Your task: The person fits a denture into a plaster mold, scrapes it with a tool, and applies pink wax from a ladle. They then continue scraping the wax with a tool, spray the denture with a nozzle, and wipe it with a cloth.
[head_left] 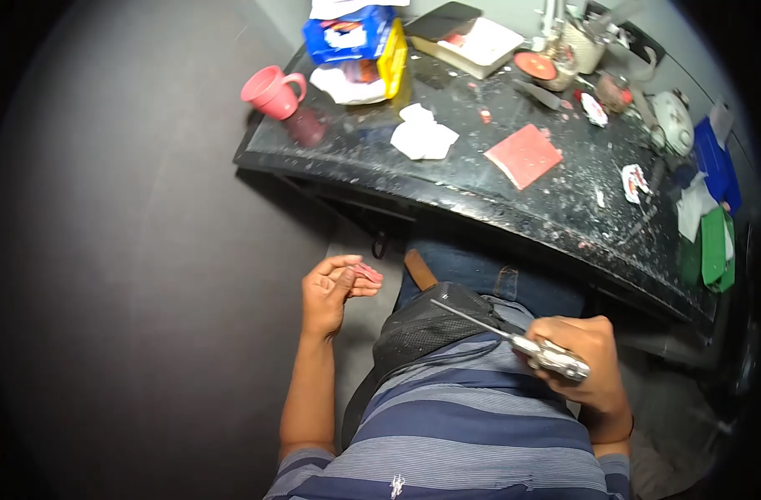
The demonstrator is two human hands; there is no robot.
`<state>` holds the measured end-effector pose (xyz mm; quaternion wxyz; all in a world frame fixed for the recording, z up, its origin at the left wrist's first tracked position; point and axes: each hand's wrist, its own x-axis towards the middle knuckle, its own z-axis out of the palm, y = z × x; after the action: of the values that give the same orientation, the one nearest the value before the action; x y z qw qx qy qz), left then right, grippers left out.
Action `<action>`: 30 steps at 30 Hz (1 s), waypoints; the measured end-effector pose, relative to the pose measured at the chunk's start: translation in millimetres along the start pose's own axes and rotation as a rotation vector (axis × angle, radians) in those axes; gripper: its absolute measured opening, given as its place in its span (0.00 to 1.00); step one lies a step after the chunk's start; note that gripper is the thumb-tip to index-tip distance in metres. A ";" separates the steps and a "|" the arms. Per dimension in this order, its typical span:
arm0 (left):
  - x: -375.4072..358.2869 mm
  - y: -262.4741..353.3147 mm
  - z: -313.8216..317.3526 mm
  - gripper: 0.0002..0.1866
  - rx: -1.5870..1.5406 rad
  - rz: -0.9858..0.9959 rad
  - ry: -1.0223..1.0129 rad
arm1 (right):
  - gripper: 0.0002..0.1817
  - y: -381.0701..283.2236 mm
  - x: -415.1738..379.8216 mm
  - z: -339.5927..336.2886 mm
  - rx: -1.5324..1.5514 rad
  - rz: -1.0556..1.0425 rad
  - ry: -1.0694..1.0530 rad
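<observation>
My left hand [333, 289] is raised left of my body, short of the table's front edge. Its fingers are closed on a small pink piece [367, 272], which looks like wax or acrylic; the fingers hide part of it. In front of my striped shirt, my right hand [582, 360] is wrapped around a silver metal tool with a long thin rod [533, 347]. The rod points up and left, toward the left hand, and its tip is well apart from the pink piece. I cannot make out the tool's exact kind.
The black speckled table [380, 185] holds a pink mug [274, 92] at its left corner, a blue-and-yellow packet [351, 40], crumpled white tissue [423, 133] and a pink sheet [524, 157]. A white tray [480, 48], jars with tools and a green box [717, 250] stand farther back and right.
</observation>
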<state>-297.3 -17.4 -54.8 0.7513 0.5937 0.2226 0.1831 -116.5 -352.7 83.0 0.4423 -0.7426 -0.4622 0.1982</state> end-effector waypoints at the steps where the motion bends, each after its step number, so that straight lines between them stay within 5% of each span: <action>1: -7.0 -7.7 -6.1 0.15 0.006 -0.015 0.036 | 0.13 -5.2 14.1 6.0 -0.018 -0.021 -0.056; 6: -38.7 -27.2 -18.7 0.16 -0.015 0.008 0.183 | 0.13 -6.9 45.7 29.3 0.023 -0.042 -0.105; 21: -40.3 -30.9 -22.0 0.16 -0.388 -0.165 0.066 | 0.13 8.8 47.6 34.3 -0.064 -0.008 -0.125; 30: -35.0 -32.2 -12.0 0.19 -0.357 -0.192 0.166 | 0.12 1.5 53.7 38.6 -0.044 -0.079 -0.177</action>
<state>-332.8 -33.8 -84.3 0.8375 0.4102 0.3033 0.1956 -116.4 -288.4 67.4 0.3909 -0.7130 -0.5326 0.2351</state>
